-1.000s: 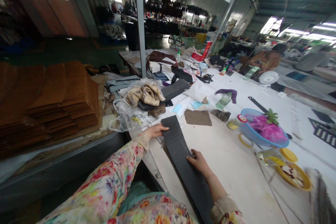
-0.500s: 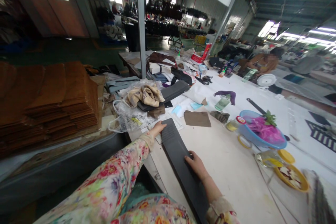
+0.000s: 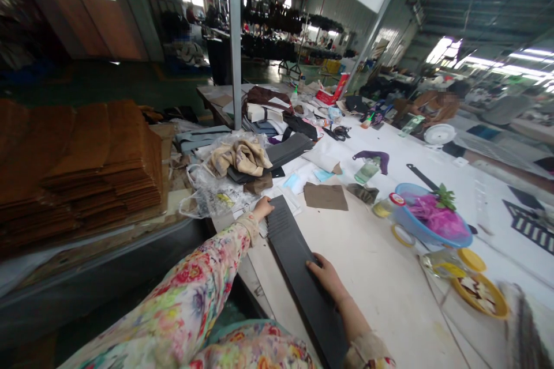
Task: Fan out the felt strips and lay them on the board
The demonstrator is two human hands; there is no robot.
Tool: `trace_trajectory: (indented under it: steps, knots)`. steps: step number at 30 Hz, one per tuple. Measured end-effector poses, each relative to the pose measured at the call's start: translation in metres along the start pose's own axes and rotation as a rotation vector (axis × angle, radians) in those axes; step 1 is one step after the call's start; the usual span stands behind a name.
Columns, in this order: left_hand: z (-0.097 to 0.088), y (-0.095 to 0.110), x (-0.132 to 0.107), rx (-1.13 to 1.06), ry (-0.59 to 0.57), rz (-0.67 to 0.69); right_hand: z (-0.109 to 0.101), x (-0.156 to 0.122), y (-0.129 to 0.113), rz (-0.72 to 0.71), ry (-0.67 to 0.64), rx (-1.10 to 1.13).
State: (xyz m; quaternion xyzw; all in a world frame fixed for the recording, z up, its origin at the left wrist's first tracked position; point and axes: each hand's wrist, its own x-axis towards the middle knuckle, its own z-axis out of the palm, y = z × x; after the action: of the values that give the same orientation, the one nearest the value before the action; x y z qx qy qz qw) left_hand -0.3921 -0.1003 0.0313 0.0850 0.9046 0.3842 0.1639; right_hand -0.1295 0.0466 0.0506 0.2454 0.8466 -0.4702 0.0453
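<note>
A fanned stack of dark grey strips [image 3: 298, 259], leather or fabric, lies lengthwise on the table before me, its far ends stepped one behind another. My left hand [image 3: 262, 207] is closed at the far left corner, thumb and fingers pinching the strips' ends. Halfway down the right edge, my right hand [image 3: 324, 274] grips the stack with thumb and forefinger on top; its other fingers are partly hidden. Just beyond lies a flat brown piece [image 3: 325, 196], apart from both hands.
Brown folded sheets [image 3: 99, 161] are piled at left. Plastic wrap and beige cloth [image 3: 240, 155] lie ahead beside a metal post [image 3: 234, 40]. To the right stand a blue basin [image 3: 407, 202], jars and a yellow dish [image 3: 497, 300]. A person [image 3: 437, 104] sits farther off.
Very little differs. My left hand and sleeve have shifted slightly right at the strips' far end, and the view has moved a touch. Both hands stay on the stack.
</note>
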Motion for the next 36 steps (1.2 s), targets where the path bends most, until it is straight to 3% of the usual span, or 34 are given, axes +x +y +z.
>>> trace_trajectory:
  steps: [7, 13, 16, 18, 19, 22, 25, 28, 32, 36]
  knots:
    - [-0.012, 0.003, -0.015, 0.178, 0.047, 0.158, -0.004, 0.002, 0.002, 0.024, 0.094, -0.111]
    - [-0.012, 0.03, -0.053, 0.261, 0.004, 0.425, -0.014, 0.006, 0.004, 0.1, 0.073, -0.197]
    - [0.003, 0.035, -0.096, 0.287, -0.13, 0.675, -0.014, 0.01, 0.004, 0.124, 0.048, -0.21]
    - [0.016, 0.03, -0.127, 0.337, -0.307, 0.935, -0.014, 0.011, 0.005, 0.135, 0.028, -0.21]
    - [0.021, 0.025, -0.139, 0.357, -0.34, 0.98, -0.014, 0.011, 0.006, 0.138, 0.017, -0.205]
    - [0.032, 0.012, -0.161, 0.375, -0.305, 0.962, -0.015, 0.005, 0.009, 0.131, -0.045, -0.16]
    - [0.034, 0.005, -0.165, 0.363, -0.26, 0.935, -0.015, -0.009, 0.012, 0.095, -0.142, -0.074]
    - [0.03, 0.007, -0.167, 0.365, -0.246, 0.924, -0.011, -0.024, 0.013, 0.039, -0.158, 0.012]
    - [0.015, 0.021, -0.176, 0.445, -0.23, 0.962, -0.004, -0.042, 0.001, -0.032, -0.074, -0.043]
    - [-0.007, 0.053, -0.182, 0.549, -0.249, 1.207, -0.008, -0.061, -0.021, -0.144, 0.062, -0.266]
